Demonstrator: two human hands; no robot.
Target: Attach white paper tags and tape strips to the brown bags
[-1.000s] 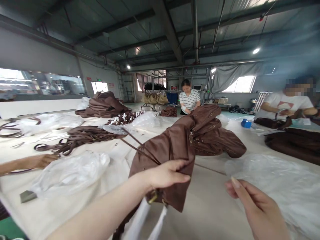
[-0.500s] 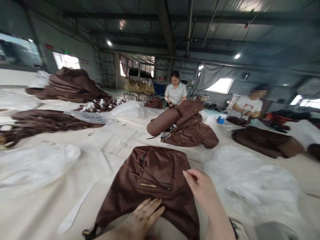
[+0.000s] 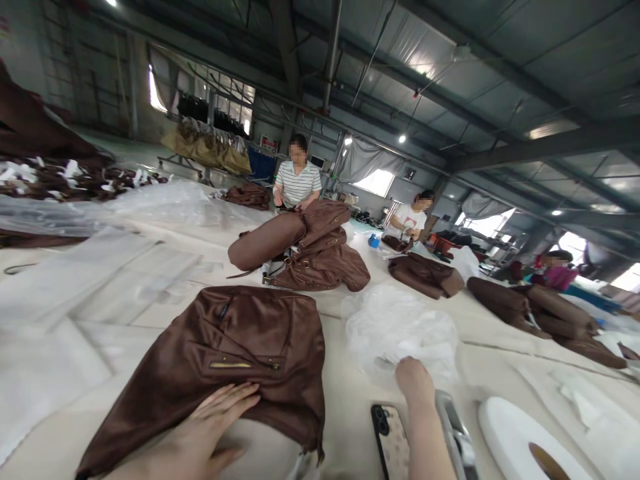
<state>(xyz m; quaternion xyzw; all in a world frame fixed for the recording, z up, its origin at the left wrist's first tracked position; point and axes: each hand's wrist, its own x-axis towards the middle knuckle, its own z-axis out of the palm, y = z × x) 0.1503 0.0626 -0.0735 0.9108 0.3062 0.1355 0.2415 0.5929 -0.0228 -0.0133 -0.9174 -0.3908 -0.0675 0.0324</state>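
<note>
A dark brown bag (image 3: pixel 250 333) with a gold zipper lies flat on the table in front of me. My left hand (image 3: pixel 225 407) rests flat on its lower part, fingers stretched out. Off to the right, my right hand (image 3: pixel 415 383) is at the near edge of a heap of clear plastic bags (image 3: pixel 400 320). Its back faces me and the fingertips are hidden, so whether it grips the plastic does not show. Beside that forearm lie a phone (image 3: pixel 393 440) in a patterned case and a grey metallic tool (image 3: pixel 455 433), partly covered by the arm.
More brown bags (image 3: pixel 320 257) are piled just beyond. A white roll (image 3: pixel 520 440) lies at the lower right, with other brown bags (image 3: pixel 425 273) farther back. Clear sheets (image 3: pixel 65 280) cover the left side. Co-workers (image 3: pixel 299 177) stand across the table and at the right.
My right hand has moved from the bag's right edge to the plastic heap. The view has turned right, bringing the phone and white roll into sight. My left hand stays on the bag.
</note>
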